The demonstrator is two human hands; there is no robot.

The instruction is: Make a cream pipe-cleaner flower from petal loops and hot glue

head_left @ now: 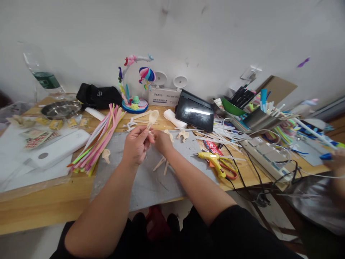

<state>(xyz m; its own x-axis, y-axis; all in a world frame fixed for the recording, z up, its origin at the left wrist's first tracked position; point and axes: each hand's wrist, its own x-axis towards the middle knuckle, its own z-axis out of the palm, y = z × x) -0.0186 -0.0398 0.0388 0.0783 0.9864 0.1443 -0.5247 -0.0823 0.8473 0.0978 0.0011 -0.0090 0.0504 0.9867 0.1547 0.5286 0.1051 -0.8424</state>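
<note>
My left hand (137,144) pinches the stem of a cream spoon-shaped piece (153,117), its oval head pointing up above the fingertips. Close against it, my right hand (161,142) has its fingers curled in at the lower end of the piece. What those fingers grip is mostly hidden. A thin pale strand hangs below the left fingers. Under both hands lies a grey work mat (145,187). Small cream curved pieces (183,135) rest beyond the right hand, and another cream piece (106,155) lies at the mat's left. Pale sticks (160,163) lie beneath the right wrist.
A yellow glue gun (212,160) lies right of the mat, near a power strip (265,158) and cables. Coloured pipe cleaners (99,144) are bundled at left. A metal dish (60,109), a decorated arch (134,104) and a black tablet-like device (195,111) stand behind. Another person's hand (336,160) is far right.
</note>
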